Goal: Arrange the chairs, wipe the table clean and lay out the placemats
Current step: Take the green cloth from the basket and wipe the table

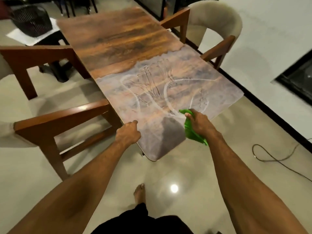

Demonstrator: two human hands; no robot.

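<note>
A long wooden table (pixel 118 39) stretches away from me; its near half is dusty and streaked with wipe marks, its far half is clean brown wood. My right hand (pixel 200 123) presses a green cloth (pixel 190 130) onto the table near its front right edge. My left hand (pixel 129 132) rests with curled fingers on the table's near left edge. A wooden chair (pixel 55 119) stands at the table's left side, a cream upholstered chair (pixel 214 19) at the right side. No placemats are in view.
A second wooden chair (pixel 32 56) stands further back on the left. A black basket (pixel 32 20) sits on white paper at the far left. A black cable (pixel 276 159) lies on the glossy floor to the right. My bare foot (pixel 140 193) is below the table's end.
</note>
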